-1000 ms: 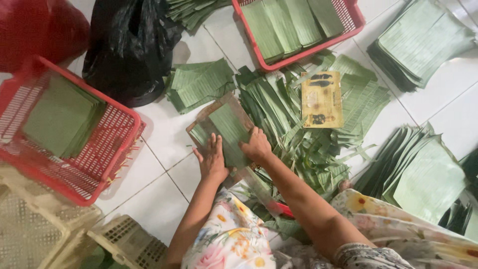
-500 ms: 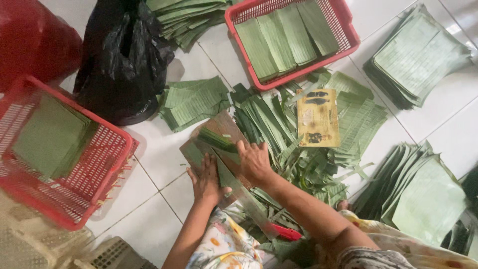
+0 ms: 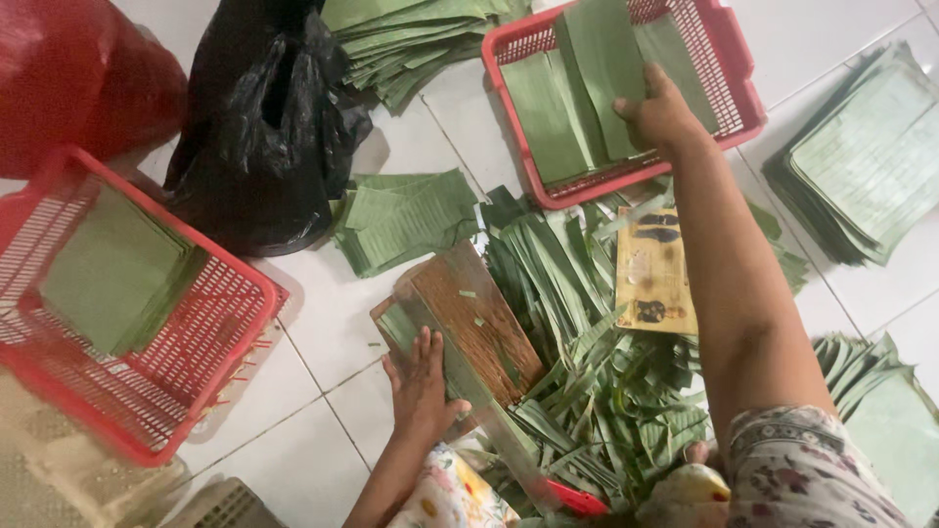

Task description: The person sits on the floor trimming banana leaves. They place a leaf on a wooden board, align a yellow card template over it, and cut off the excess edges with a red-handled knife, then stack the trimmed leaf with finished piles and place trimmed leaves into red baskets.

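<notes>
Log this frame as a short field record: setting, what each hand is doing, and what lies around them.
Setting: white tiled floor, seen from above
Left hand: flat on wooden board
Right hand: grip on cut green leaf piece over the far red basket
Near red basket: holds stacked leaf squares
Around: leaf trimmings pile, black plastic bag, leaf stacks on floor

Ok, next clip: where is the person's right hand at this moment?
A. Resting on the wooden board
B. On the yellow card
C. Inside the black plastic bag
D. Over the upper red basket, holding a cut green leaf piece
D. The right hand is stretched out over the upper red basket, gripping a long leaf piece, while the left hand rests by the wooden board.
</notes>
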Demonstrator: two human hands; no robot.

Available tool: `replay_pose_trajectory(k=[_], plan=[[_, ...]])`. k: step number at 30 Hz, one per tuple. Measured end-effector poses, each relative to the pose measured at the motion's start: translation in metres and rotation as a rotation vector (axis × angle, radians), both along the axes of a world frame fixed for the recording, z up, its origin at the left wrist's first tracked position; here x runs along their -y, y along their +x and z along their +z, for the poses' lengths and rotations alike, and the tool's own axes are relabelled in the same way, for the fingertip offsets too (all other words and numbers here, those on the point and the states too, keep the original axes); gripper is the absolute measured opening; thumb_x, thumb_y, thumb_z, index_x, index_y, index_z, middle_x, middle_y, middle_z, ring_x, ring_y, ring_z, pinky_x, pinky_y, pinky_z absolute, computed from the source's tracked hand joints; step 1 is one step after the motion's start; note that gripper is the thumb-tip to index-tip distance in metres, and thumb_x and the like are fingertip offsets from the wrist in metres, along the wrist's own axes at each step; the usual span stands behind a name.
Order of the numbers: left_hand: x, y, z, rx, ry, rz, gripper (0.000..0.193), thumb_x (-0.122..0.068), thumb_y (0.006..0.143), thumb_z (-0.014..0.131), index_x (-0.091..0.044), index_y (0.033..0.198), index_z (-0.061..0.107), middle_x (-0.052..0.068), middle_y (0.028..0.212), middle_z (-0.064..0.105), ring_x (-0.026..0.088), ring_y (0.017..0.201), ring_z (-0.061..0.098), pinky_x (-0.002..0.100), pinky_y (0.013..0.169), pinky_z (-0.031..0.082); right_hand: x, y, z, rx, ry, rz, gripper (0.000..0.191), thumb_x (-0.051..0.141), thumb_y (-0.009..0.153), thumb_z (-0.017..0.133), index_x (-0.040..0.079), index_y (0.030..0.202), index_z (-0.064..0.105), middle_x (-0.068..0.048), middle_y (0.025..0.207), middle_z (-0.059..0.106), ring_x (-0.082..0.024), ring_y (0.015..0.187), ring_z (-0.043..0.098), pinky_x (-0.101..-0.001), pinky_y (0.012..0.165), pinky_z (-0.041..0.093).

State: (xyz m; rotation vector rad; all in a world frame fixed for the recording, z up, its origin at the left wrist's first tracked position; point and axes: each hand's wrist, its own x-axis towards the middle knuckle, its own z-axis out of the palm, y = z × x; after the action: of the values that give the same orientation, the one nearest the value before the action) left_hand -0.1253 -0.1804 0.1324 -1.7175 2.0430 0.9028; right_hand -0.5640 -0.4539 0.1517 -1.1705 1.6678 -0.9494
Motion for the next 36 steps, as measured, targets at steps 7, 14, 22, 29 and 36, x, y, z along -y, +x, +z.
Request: replay_pose_trajectory(k=[7,14,22,29,36], plan=[[0.006,0.003,-0.003,-0.035,-0.015,0.012,0.124,-0.044,0.067,0.09,-0.009,0.159,0.014,0.01,0.169,0.011,0.023,0.156,0.014,0.066,0.122,-0.002,0.042,0.012,-0.069,-0.567,0.072,0.104,0.07,0.024,0.088,0.084,0.0,0.144,0.05,-0.028,0.121,0.066,-0.042,0.113,0.064,-0.0479,0.095,0.05],[0.001,0.006,-0.006,-0.006,0.012,-0.004,0.125,-0.042,0.068,0.091,-0.01,0.16,0.011,0.009,0.171,0.007,0.023,0.157,0.011,0.067,0.122,-0.003,0.01,0.031,-0.028,-0.962,-0.303,0.02,0.069,0.011,0.071,0.082,-0.003,0.133,0.056,-0.033,0.112,0.061,-0.054,0.101,0.06,-0.0573,0.081,0.051],[-0.03,0.038,-0.032,-0.118,-0.176,-0.021,0.133,-0.048,0.059,0.094,-0.016,0.16,0.015,0.007,0.17,0.014,0.023,0.156,0.021,0.065,0.121,0.006,-0.233,0.174,-0.041,-0.398,-0.384,0.322,0.025,0.015,0.093,0.074,0.005,0.112,0.063,-0.02,0.098,0.065,-0.038,0.089,0.065,-0.0433,0.075,0.053],[-0.05,0.067,-0.05,-0.299,-0.389,-0.03,0.15,-0.056,0.044,0.096,-0.021,0.163,0.011,0.013,0.171,0.015,0.025,0.149,0.037,0.057,0.118,0.022,-0.463,0.29,-0.096,-0.453,0.04,0.445,0.081,0.039,0.072,0.081,0.009,0.134,0.039,-0.022,0.091,0.07,-0.046,0.076,0.068,-0.0549,0.062,0.054],[-0.066,0.084,-0.051,-0.401,-0.48,-0.031,0.156,-0.058,0.041,0.096,-0.02,0.164,0.007,0.024,0.169,0.006,0.031,0.145,0.045,0.054,0.116,0.027,-0.477,0.267,-0.077,-0.447,0.272,0.128,0.054,0.029,0.081,0.072,0.018,0.127,0.047,-0.02,0.096,0.073,-0.045,0.087,0.07,-0.0557,0.073,0.055]])
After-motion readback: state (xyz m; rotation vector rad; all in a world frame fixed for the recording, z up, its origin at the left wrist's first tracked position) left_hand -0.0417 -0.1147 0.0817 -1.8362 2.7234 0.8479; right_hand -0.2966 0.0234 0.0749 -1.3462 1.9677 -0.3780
